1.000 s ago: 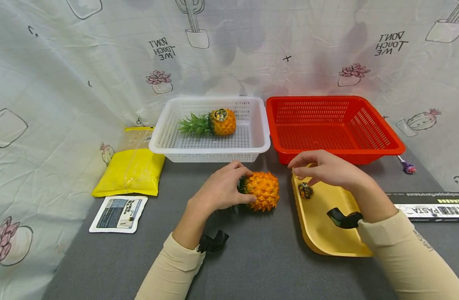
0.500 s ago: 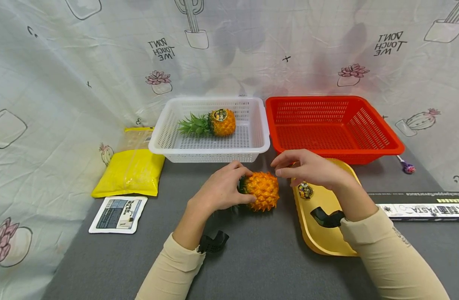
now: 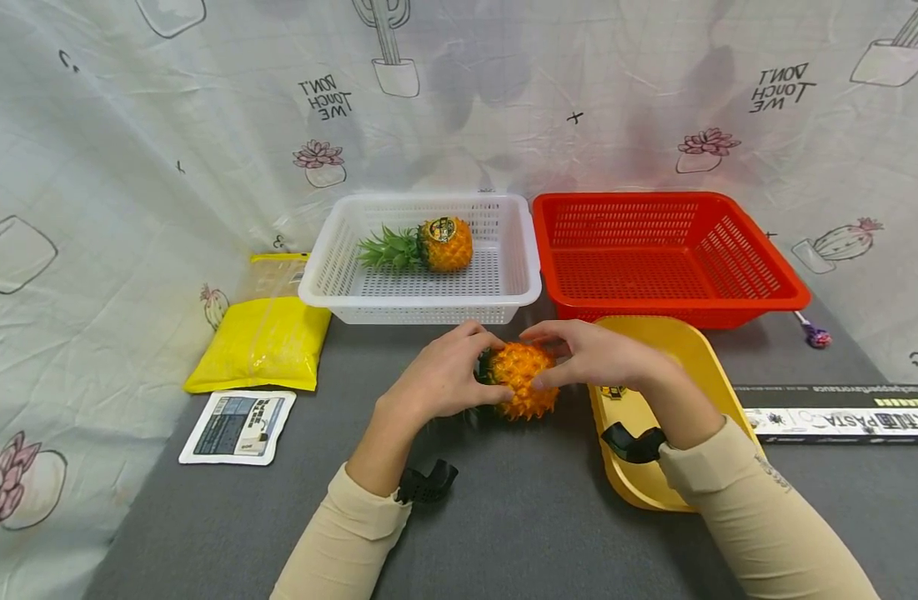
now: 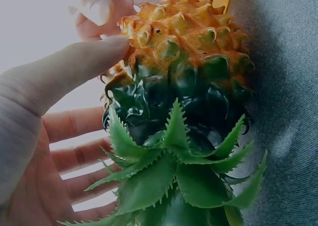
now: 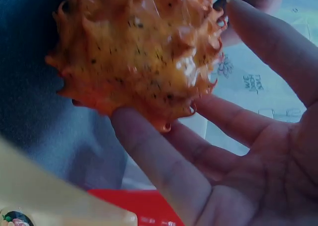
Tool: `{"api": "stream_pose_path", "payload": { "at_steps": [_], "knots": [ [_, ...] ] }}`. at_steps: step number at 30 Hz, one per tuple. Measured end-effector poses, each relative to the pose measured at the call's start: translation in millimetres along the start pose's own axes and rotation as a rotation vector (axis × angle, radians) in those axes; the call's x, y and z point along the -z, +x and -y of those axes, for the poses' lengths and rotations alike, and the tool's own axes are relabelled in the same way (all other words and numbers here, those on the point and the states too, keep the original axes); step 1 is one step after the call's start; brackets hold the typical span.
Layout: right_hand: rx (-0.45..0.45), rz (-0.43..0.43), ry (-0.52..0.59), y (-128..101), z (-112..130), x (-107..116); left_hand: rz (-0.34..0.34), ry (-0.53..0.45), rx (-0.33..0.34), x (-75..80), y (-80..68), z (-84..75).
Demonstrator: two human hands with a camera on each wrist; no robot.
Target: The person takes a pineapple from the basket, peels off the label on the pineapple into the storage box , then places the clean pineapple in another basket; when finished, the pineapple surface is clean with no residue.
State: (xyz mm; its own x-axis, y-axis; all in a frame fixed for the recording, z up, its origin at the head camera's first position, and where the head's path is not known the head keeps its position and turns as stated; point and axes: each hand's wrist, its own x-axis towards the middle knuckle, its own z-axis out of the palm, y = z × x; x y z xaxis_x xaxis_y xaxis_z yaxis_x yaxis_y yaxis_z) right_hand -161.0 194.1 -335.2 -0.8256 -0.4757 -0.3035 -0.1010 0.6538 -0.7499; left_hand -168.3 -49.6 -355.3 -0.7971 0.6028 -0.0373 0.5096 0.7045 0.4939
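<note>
My left hand (image 3: 443,375) holds a small orange toy-like pineapple (image 3: 524,367) that lies on its side on the grey table. In the left wrist view its spiny green leaves (image 4: 174,181) point back along the palm, and the left thumb presses its orange side. From the other end, my right hand (image 3: 597,354) reaches round the fruit's base. The right wrist view has fingertips at the spiky orange skin, with the thumb (image 5: 273,42) on the opposite side. Under the right forearm is a yellow tray (image 3: 616,475) with a round black-and-gold label (image 3: 612,392).
Behind stand a white basket (image 3: 421,314) with another labelled pineapple (image 3: 447,246) in it and a red basket (image 3: 676,292). On the left are a yellow bag (image 3: 263,346) and a white packet (image 3: 238,427). A pasta box (image 3: 841,417) and a lollipop (image 3: 815,333) lie right.
My right hand has moved left from over the yellow tray to the pineapple's base and now touches it. The left hand has kept its hold in place.
</note>
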Motion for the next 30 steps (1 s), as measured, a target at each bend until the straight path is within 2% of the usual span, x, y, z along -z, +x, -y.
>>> {"api": "stream_pose_path", "payload": {
  "at_steps": [7,30],
  "knots": [
    [0.001,-0.010,-0.094,4,2,-8,-0.004,-0.003,0.007,-0.4,1.0,0.2],
    [-0.018,-0.005,-0.209,14,7,-16,-0.018,-0.023,0.013,-2.7,0.4,2.6]
  ]
}}
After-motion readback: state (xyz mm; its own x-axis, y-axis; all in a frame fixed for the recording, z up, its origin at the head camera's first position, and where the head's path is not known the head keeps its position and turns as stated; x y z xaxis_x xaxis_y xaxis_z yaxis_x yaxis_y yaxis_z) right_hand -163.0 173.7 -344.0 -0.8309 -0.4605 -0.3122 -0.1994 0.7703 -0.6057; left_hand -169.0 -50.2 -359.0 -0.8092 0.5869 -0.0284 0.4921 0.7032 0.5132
